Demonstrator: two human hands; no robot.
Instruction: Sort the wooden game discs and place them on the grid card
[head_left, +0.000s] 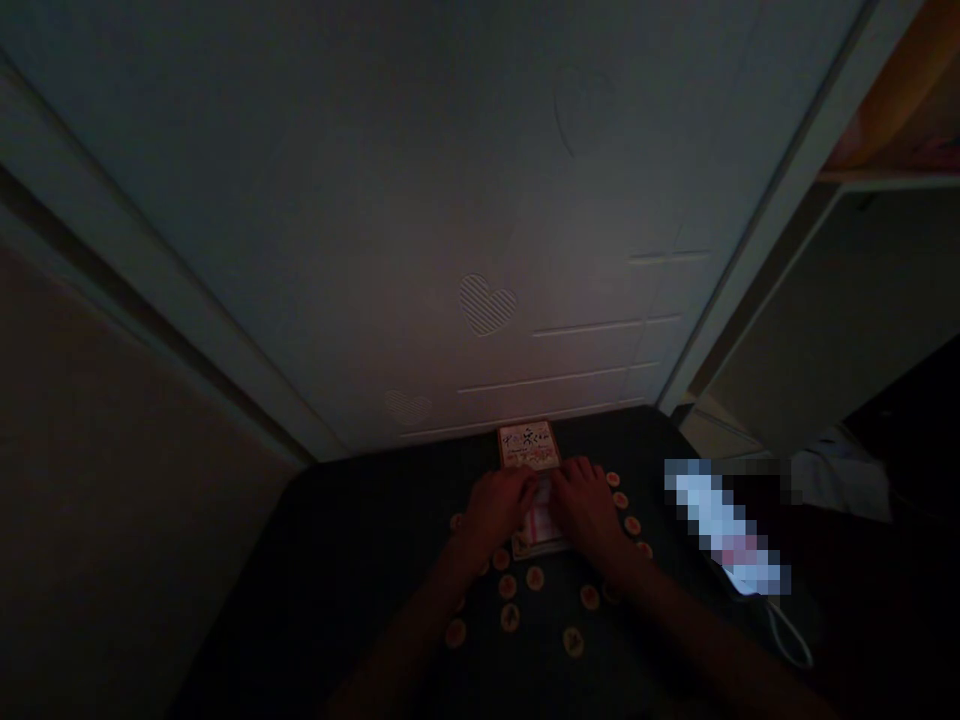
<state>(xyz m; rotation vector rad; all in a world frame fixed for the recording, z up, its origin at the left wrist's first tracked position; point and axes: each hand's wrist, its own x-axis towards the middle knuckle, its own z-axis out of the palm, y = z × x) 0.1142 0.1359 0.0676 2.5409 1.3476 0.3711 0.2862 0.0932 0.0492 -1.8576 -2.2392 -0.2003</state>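
A small open box lies on the dark tabletop, its printed lid (526, 440) tilted back on the far side. In its near part is a pale sheet (546, 522) with pink-red lines. My left hand (501, 500) comes over it from the left, fingers curled at the sheet's far edge. From the right, my right hand (589, 502) bends its fingers over the same edge; both sets of fingertips are partly hidden in the dark. Around the box lie several round game pieces with red or dark marks, such as one piece (508, 587) near my left wrist and another piece (573, 641) nearer me.
The dark table (352, 560) ends against a pale panel (420, 220) with embossed hearts. At the right edge lies a bright, blurred-out device (724, 525) with a white cord (789, 635). Shelving (795, 290) stands at the right. The light is dim.
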